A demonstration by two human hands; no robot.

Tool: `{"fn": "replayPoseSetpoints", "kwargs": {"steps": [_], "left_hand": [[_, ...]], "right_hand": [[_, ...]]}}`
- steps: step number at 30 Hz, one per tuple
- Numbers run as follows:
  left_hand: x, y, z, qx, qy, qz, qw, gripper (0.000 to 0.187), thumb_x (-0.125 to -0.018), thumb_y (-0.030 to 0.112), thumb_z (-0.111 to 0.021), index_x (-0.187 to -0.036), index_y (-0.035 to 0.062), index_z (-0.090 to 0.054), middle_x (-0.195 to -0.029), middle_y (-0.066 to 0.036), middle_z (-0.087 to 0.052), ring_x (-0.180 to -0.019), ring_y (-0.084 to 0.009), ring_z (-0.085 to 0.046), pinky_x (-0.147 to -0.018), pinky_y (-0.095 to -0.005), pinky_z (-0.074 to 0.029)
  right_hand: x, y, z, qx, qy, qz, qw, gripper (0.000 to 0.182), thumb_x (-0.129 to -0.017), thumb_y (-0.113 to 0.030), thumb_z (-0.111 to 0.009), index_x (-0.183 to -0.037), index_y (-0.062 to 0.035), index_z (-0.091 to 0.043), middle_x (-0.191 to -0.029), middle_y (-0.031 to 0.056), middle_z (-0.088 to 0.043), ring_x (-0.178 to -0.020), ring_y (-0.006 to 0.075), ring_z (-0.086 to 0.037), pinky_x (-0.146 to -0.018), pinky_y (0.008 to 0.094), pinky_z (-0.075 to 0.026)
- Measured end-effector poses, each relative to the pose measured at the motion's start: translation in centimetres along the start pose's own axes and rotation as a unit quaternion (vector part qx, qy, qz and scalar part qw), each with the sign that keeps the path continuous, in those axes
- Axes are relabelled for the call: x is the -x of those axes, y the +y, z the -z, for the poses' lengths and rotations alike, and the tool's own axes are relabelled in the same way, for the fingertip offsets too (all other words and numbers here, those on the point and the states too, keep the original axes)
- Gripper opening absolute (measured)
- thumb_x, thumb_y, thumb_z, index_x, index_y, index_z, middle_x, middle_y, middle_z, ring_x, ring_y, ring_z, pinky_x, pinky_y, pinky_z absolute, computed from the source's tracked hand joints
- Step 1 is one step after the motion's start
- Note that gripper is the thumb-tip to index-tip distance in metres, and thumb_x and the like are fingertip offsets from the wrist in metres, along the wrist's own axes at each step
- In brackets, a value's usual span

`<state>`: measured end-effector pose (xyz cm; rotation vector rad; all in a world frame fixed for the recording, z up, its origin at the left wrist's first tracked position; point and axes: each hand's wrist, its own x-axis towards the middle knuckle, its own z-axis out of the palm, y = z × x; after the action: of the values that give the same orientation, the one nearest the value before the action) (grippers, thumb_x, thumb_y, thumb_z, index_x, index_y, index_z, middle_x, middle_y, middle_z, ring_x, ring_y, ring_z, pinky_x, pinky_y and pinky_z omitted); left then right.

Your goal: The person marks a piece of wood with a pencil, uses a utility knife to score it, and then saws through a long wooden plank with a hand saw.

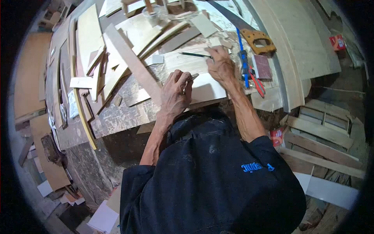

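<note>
My left hand (176, 90) is closed over the near part of the workbench, its fingers pinching a small pointed piece (194, 77) that is too small to name. My right hand (221, 63), further right, has its fingers curled round a dark pencil (194, 54) that points left. Beneath and between both hands lies a pale board (206, 89), with a light wood-grained piece (183, 62) behind it. A small white block (155, 59) sits left of the pencil tip.
Wood strips and offcuts (132, 58) cover the bench's left and back. To the right lie a handsaw (259, 42), a blue tool (243, 64), red-handled pliers (258, 85) and a reddish block (261, 67). A long metal edge (278, 66) runs beyond them.
</note>
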<state>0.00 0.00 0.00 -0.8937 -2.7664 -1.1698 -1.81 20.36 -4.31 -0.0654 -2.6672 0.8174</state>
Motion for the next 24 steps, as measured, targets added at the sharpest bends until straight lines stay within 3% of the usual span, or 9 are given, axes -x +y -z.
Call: {"fn": "replayPoseSetpoints", "kwargs": {"steps": [2, 3, 5, 9, 14, 17, 18, 21, 24], "left_hand": [[0.7, -0.5, 1.2, -0.053, -0.038, 0.004, 0.998, 0.019, -0.082, 0.012, -0.065, -0.098, 0.0066, -0.056, -0.093, -0.011, -0.052, -0.091, -0.0301, -0.054, -0.074, -0.0405, -0.046], [-0.9, 2.0, -3.7, -0.021, -0.038, -0.002, 0.999, 0.018, -0.082, 0.012, -0.064, -0.097, 0.0064, -0.056, -0.094, -0.011, -0.052, -0.091, -0.0304, -0.054, -0.074, -0.0408, -0.046], [-0.9, 1.2, -4.3, -0.049, -0.064, -0.018, 0.997, 0.017, -0.082, 0.011, -0.063, -0.097, 0.0059, -0.056, -0.094, -0.012, -0.052, -0.091, -0.0311, -0.054, -0.073, -0.0413, -0.047], [-1.4, 1.3, -4.8, -0.122, -0.150, 0.013, 0.981, 0.021, -0.080, 0.008, -0.060, -0.100, 0.0057, -0.055, -0.098, -0.013, -0.052, -0.097, -0.0323, -0.054, -0.078, -0.0411, -0.049], [-2.1, 1.2, -5.0, -0.165, -0.231, 0.029, 0.958, 0.061, -0.069, 0.015, -0.076, -0.125, 0.0191, -0.051, -0.106, -0.011, -0.054, -0.097, -0.0318, -0.056, -0.079, -0.0426, -0.049], [-2.7, 1.8, -4.7, -0.157, -0.252, 0.035, 0.954, 0.062, -0.071, 0.014, -0.075, -0.127, 0.0194, -0.050, -0.106, -0.011, -0.056, -0.094, -0.0323, -0.057, -0.078, -0.0424, -0.050], [-2.8, 2.1, -4.7, -0.161, -0.244, 0.019, 0.956, 0.051, -0.073, 0.002, -0.063, -0.121, 0.0155, -0.052, -0.104, -0.013, -0.059, -0.092, -0.0341, -0.057, -0.076, -0.0418, -0.051], [-2.3, 0.8, -5.2, -0.107, -0.169, 0.015, 0.980, 0.045, -0.072, 0.003, -0.064, -0.114, 0.0109, -0.053, -0.098, -0.012, -0.062, -0.093, -0.0336, -0.058, -0.077, -0.0422, -0.051], [-1.6, 0.7, -4.8, -0.079, -0.136, -0.020, 0.987, 0.023, -0.077, 0.007, -0.062, -0.099, 0.0063, -0.057, -0.092, -0.015, -0.064, -0.090, -0.0347, -0.059, -0.076, -0.0436, -0.050]], "right_hand": [[2.1, 2.0, 0.3, 0.026, 0.087, 0.019, 0.996, 0.030, -0.080, -0.010, -0.063, -0.109, -0.0044, -0.063, -0.097, 0.0159, -0.057, -0.094, 0.0336, -0.055, -0.082, 0.0439, -0.046], [3.3, 7.7, 5.5, 0.055, 0.068, -0.024, 0.996, 0.027, -0.081, -0.010, -0.061, -0.107, -0.0021, -0.063, -0.097, 0.0165, -0.057, -0.091, 0.0358, -0.055, -0.082, 0.0442, -0.045], [4.9, 7.6, 7.6, 0.089, 0.050, -0.129, 0.986, 0.024, -0.081, -0.012, -0.059, -0.102, -0.0010, -0.062, -0.095, 0.0179, -0.057, -0.089, 0.0369, -0.056, -0.080, 0.0460, -0.045], [7.1, 8.9, 9.0, 0.150, 0.052, -0.172, 0.972, 0.019, -0.081, -0.013, -0.060, -0.096, -0.0018, -0.062, -0.093, 0.0181, -0.056, -0.087, 0.0365, -0.055, -0.079, 0.0464, -0.044], [9.5, 8.9, 10.4, 0.191, 0.050, -0.178, 0.964, 0.023, -0.077, -0.013, -0.065, -0.098, -0.0035, -0.062, -0.100, 0.0148, -0.055, -0.094, 0.0350, -0.053, -0.079, 0.0473, -0.044], [10.8, 8.9, 10.2, 0.225, 0.056, -0.185, 0.955, 0.030, -0.075, -0.012, -0.066, -0.105, -0.0058, -0.062, -0.103, 0.0126, -0.055, -0.096, 0.0346, -0.053, -0.080, 0.0474, -0.045], [11.1, 9.2, 10.0, 0.220, 0.058, -0.176, 0.958, 0.035, -0.076, -0.011, -0.066, -0.110, -0.0087, -0.063, -0.105, 0.0116, -0.055, -0.096, 0.0346, -0.054, -0.082, 0.0470, -0.045], [11.3, 9.8, 9.6, 0.210, 0.059, -0.181, 0.959, 0.034, -0.077, -0.011, -0.065, -0.110, -0.0090, -0.063, -0.105, 0.0126, -0.055, -0.096, 0.0354, -0.055, -0.082, 0.0472, -0.046], [11.7, 10.4, 9.5, 0.205, 0.057, -0.173, 0.962, 0.033, -0.080, -0.011, -0.062, -0.113, -0.0069, -0.060, -0.106, 0.0146, -0.055, -0.095, 0.0373, -0.056, -0.079, 0.0483, -0.047]]}}
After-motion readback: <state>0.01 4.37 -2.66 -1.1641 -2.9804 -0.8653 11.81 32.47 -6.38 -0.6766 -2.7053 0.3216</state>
